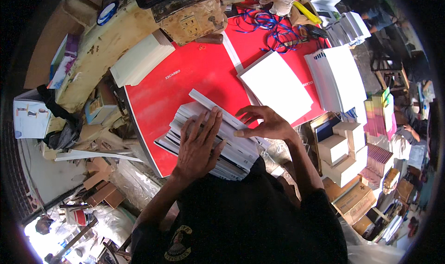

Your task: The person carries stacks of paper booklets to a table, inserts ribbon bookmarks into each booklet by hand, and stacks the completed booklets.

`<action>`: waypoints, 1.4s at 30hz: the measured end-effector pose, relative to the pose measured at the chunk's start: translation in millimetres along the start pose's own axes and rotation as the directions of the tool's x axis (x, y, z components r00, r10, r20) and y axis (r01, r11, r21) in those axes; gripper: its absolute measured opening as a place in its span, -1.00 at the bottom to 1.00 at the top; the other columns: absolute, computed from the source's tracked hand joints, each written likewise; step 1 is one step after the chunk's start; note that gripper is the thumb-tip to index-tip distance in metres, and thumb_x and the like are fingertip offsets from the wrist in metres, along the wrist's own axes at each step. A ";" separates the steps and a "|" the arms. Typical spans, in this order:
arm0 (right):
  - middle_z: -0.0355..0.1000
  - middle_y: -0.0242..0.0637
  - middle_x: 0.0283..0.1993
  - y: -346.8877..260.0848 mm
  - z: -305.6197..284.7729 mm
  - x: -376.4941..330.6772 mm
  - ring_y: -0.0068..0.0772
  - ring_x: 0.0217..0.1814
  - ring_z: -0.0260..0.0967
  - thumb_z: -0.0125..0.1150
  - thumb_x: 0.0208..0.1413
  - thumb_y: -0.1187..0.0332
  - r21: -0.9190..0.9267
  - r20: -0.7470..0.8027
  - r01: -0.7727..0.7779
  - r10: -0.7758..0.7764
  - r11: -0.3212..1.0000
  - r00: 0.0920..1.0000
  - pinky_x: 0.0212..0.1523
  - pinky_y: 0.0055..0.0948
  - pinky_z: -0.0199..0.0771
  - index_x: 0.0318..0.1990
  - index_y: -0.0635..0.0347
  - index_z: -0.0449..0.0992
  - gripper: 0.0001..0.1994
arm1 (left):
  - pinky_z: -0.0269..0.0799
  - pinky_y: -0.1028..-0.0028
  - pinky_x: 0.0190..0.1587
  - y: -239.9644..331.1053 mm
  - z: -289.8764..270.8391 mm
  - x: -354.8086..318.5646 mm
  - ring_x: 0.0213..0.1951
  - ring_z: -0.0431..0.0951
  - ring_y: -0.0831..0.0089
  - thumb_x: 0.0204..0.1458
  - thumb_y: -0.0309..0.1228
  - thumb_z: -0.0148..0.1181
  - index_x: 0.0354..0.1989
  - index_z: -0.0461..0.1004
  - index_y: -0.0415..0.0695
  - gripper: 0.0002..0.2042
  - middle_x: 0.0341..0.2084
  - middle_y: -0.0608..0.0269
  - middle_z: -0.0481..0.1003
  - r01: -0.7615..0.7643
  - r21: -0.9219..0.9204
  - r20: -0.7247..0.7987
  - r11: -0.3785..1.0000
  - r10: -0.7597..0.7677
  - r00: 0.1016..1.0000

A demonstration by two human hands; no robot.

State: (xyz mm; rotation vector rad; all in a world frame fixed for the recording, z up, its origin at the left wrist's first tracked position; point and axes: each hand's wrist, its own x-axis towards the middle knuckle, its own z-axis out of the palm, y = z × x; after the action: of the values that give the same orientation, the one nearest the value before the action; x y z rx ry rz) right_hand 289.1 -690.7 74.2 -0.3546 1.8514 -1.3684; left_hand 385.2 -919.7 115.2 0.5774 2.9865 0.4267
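Observation:
A fanned stack of white, partly printed paper sections [235, 154] lies slantwise at the near edge of the red-covered table, close to my body. My left hand [195, 146] rests flat on top of it with fingers stretched out. At the stack's right side is my right hand [270, 124], its fingers curved and apart. Its thumb touches the paper edges, and nothing shows gripped in it. A neat white paper stack [277, 85] sits just beyond the right hand. Farther left lies a cream-coloured fanned stack [143, 60].
The red sheet [185, 85] covers the tabletop. Tangled blue ribbon [271, 28] and a yellow-handled tool [307, 13] lie at the back. A tall white paper stack [336, 78] stands at the right edge, above cardboard boxes [354, 201]. A wooden block [190, 23] sits at the far side.

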 end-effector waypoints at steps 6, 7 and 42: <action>0.53 -0.06 -0.14 0.3 -6.2 -10.2 -0.38 -0.28 0.50 0.37 0.06 0.36 -0.208 0.012 0.265 -0.268 0.941 0.963 -0.31 -0.36 0.50 -0.02 0.30 0.49 -0.64 | -0.07 0.04 0.33 1.0 1.2 0.5 0.30 0.15 0.08 0.17 -0.18 0.00 0.36 0.06 -0.27 -0.36 0.38 0.01 0.03 0.014 -0.003 -0.033 1.000 -0.014 0.999; 0.52 -0.01 -0.26 4.5 -4.7 -13.4 -0.37 -0.34 0.50 0.27 0.11 0.39 -0.358 -0.152 0.294 -0.366 0.886 0.918 -0.32 -0.33 0.47 -0.07 0.30 0.50 -0.74 | -0.07 0.03 0.33 1.7 0.9 1.0 0.30 0.14 0.07 0.17 -0.17 0.00 0.36 0.06 -0.27 -0.35 0.38 -0.02 0.03 0.013 -0.005 -0.017 1.000 -0.013 1.000; 0.49 -0.29 -0.34 55.3 -137.0 -49.8 -0.65 -0.37 0.33 0.18 0.23 0.36 -0.434 -0.682 0.017 -0.341 0.901 0.646 -0.31 -0.57 0.40 0.05 0.33 0.51 -0.70 | -0.15 -0.04 0.38 -7.1 9.6 -33.5 0.35 0.07 0.03 0.16 -0.29 0.04 0.38 0.08 -0.15 -0.39 0.33 -0.03 0.07 0.108 -0.115 -0.076 0.987 -0.118 0.990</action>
State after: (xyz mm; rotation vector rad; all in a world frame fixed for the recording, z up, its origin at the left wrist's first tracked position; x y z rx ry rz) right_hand 234.0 -545.6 60.1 -0.1790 2.8859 -1.3776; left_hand 414.9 -936.1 104.6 0.3874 3.0296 0.6171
